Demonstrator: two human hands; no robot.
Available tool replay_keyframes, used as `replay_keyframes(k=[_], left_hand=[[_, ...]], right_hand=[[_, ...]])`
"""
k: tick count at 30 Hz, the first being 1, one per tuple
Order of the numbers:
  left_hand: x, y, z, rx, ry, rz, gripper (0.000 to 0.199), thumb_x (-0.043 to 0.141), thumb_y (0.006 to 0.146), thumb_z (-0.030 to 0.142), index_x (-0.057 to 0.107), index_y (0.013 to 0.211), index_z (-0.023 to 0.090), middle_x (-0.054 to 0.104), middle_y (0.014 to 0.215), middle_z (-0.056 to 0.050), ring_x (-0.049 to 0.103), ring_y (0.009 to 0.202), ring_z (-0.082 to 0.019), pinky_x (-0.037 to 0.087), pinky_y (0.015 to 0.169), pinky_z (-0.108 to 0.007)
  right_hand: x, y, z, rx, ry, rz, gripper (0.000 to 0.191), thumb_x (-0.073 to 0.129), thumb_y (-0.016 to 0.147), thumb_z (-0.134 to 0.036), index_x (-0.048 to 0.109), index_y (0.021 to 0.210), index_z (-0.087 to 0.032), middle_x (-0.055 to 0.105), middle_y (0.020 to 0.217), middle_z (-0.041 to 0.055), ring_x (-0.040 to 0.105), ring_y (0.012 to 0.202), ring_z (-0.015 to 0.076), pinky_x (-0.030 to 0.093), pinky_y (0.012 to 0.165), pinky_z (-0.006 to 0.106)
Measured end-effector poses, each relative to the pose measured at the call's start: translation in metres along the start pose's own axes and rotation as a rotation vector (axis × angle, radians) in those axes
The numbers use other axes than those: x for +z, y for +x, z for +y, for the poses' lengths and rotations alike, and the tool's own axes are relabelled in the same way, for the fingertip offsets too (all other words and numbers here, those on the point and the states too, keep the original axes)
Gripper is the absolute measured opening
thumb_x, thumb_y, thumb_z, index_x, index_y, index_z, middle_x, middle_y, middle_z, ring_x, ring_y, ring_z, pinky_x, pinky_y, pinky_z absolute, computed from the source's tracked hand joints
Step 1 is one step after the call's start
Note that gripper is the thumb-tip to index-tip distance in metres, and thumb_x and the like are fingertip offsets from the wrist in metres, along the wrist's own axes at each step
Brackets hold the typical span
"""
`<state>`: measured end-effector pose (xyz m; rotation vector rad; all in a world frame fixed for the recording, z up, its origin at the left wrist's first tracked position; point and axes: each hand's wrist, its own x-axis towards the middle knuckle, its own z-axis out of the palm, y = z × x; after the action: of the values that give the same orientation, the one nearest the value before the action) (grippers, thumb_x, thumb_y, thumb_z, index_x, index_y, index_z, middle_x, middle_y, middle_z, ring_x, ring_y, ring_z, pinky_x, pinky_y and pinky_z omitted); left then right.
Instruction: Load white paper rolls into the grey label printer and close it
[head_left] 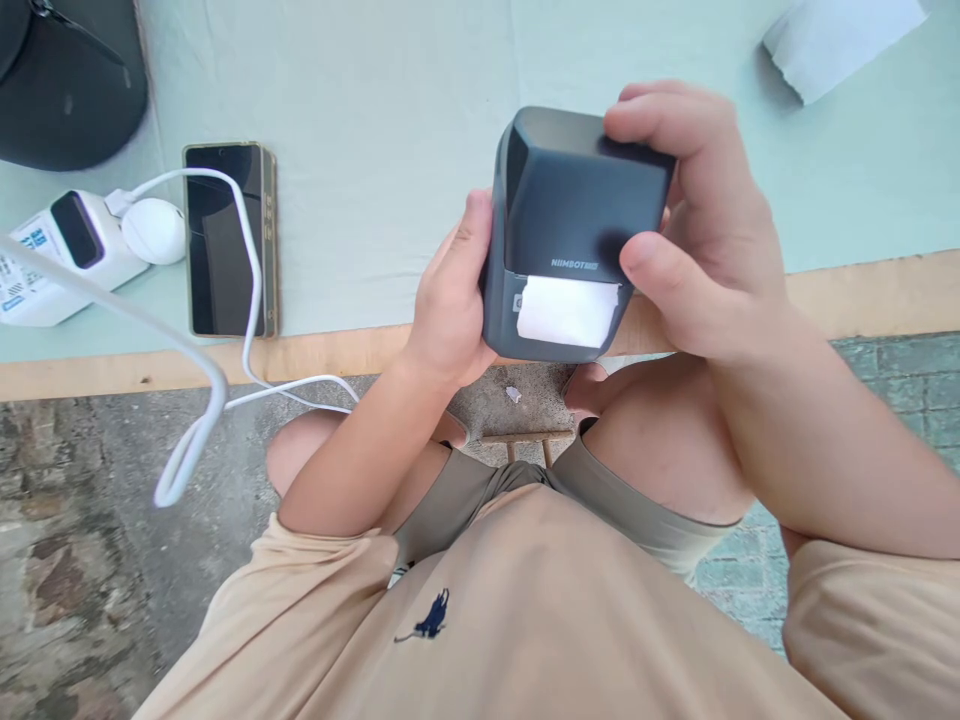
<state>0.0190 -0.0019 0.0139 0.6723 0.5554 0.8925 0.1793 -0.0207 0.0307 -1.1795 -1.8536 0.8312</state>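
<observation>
"What's your count?"

"One printer (pixel 589 205), held up at the wooden edge (pixel 870 297), with one white strip (pixel 568 312) over its lower face. Two hands on it: the left hand (pixel 450 300) cupped along its nine o'clock side, most fingers hidden; the right hand (pixel 709 220) curled half open at its three o'clock side, forefinger over the top corner, thumb by the lower front."

"And around the printer?"

"One phone (pixel 214 240) at nine, and past it one white gadget (pixel 79 230) beside a round piece (pixel 154 231). One dark bag (pixel 82 100) toward ten, one sheet (pixel 844 45) at two. White cord (pixel 255 270) loops over the phone; whether it's a single length, I can't tell."

"Room to move?"

"Bare cloth (pixel 360 200) at twelve, and between printer and phone. One scrap (pixel 514 394) lies on the floor, near six."
</observation>
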Motion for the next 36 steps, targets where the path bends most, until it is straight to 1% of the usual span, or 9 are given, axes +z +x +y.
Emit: replay_keyframes(k=[6, 8, 12, 14, 17, 20, 23, 29, 36], left_hand=[[-0.007, 0.000, 0.000, 0.005, -0.011, 0.007, 0.033, 0.031, 0.085, 0.039, 0.059, 0.091, 0.022, 0.065, 0.095, -0.002, 0.044, 0.119, -0.022, 0.046, 0.093, -0.033], [-0.007, 0.000, 0.000, 0.017, -0.028, 0.015, 0.031, 0.032, 0.085, 0.036, 0.058, 0.090, 0.020, 0.065, 0.090, -0.002, 0.046, 0.117, -0.022, 0.046, 0.092, -0.033], [-0.003, 0.000, 0.001, -0.003, -0.073, -0.021, 0.039, 0.025, 0.086, 0.039, 0.058, 0.092, 0.017, 0.063, 0.087, -0.002, 0.052, 0.110, -0.020, 0.048, 0.088, -0.032], [-0.001, -0.001, 0.001, -0.031, -0.055, -0.040, 0.034, 0.034, 0.083, 0.043, 0.056, 0.093, 0.020, 0.062, 0.087, -0.003, 0.058, 0.098, -0.020, 0.050, 0.078, -0.030], [0.002, -0.003, 0.000, -0.034, 0.031, 0.019, 0.023, 0.050, 0.077, 0.032, 0.050, 0.098, 0.024, 0.059, 0.084, -0.001, 0.062, 0.076, -0.015, 0.048, 0.062, -0.024], [0.003, -0.005, 0.000, -0.009, 0.053, 0.066, 0.019, 0.045, 0.079, 0.024, 0.049, 0.098, 0.023, 0.056, 0.082, -0.001, 0.059, 0.069, -0.011, 0.044, 0.060, -0.021], [0.003, -0.005, 0.000, -0.001, -0.001, 0.071, 0.014, 0.042, 0.081, 0.024, 0.051, 0.091, 0.021, 0.055, 0.080, -0.001, 0.057, 0.071, -0.010, 0.044, 0.062, -0.021], [0.002, -0.006, 0.000, -0.027, 0.035, 0.035, 0.024, 0.048, 0.078, 0.025, 0.049, 0.101, 0.024, 0.055, 0.075, 0.003, 0.057, 0.059, -0.007, 0.046, 0.061, -0.022], [0.001, -0.007, -0.003, 0.006, 0.078, -0.034, 0.023, 0.047, 0.079, 0.022, 0.048, 0.102, 0.022, 0.058, 0.088, 0.000, 0.060, 0.066, -0.008, 0.050, 0.054, -0.017]], right_hand=[[-0.006, 0.003, 0.003, -0.147, -0.095, -0.101, 0.062, 0.051, 0.071, -0.036, 0.029, 0.127, -0.019, 0.029, 0.131, 0.0034, 0.024, 0.129, 0.0139, 0.024, 0.113, 0.033], [-0.006, 0.002, 0.003, -0.149, -0.085, -0.096, 0.063, 0.054, 0.070, -0.036, 0.030, 0.126, -0.022, 0.029, 0.131, 0.0024, 0.023, 0.130, 0.0141, 0.029, 0.111, 0.033], [-0.005, -0.002, -0.006, -0.054, -0.159, 0.230, 0.053, 0.060, 0.063, -0.043, 0.047, 0.110, -0.021, 0.043, 0.113, 0.0027, 0.044, 0.108, 0.0143, 0.048, 0.083, 0.026], [-0.005, -0.005, -0.012, -0.015, -0.224, 0.452, 0.034, 0.057, 0.067, -0.040, 0.053, 0.095, -0.021, 0.048, 0.085, 0.0014, 0.051, 0.081, 0.0082, 0.046, 0.073, 0.025], [-0.003, -0.007, -0.022, 0.031, -0.283, 0.547, 0.015, 0.045, 0.078, -0.033, 0.050, 0.083, -0.020, 0.040, 0.063, -0.0004, 0.049, 0.061, 0.0037, 0.043, 0.063, 0.023], [-0.002, -0.006, -0.028, 0.039, -0.304, 0.506, 0.015, 0.040, 0.081, -0.031, 0.046, 0.085, -0.018, 0.048, 0.074, -0.0004, 0.053, 0.065, 0.0040, 0.041, 0.057, 0.021], [-0.002, -0.004, -0.028, -0.002, -0.329, 0.458, 0.014, 0.040, 0.081, -0.026, 0.047, 0.089, -0.017, 0.055, 0.093, 0.0004, 0.056, 0.084, 0.0072, 0.044, 0.066, 0.022], [-0.001, -0.003, -0.017, -0.061, -0.617, 0.256, 0.013, 0.046, 0.076, -0.024, 0.056, 0.084, -0.021, 0.059, 0.082, -0.0043, 0.052, 0.071, 0.0047, 0.040, 0.061, 0.020], [-0.006, 0.000, -0.023, 0.151, -0.807, -0.060, 0.035, 0.052, 0.071, -0.038, 0.049, 0.104, -0.029, 0.059, 0.082, -0.0058, 0.049, 0.063, 0.0055, 0.035, 0.057, 0.021]])
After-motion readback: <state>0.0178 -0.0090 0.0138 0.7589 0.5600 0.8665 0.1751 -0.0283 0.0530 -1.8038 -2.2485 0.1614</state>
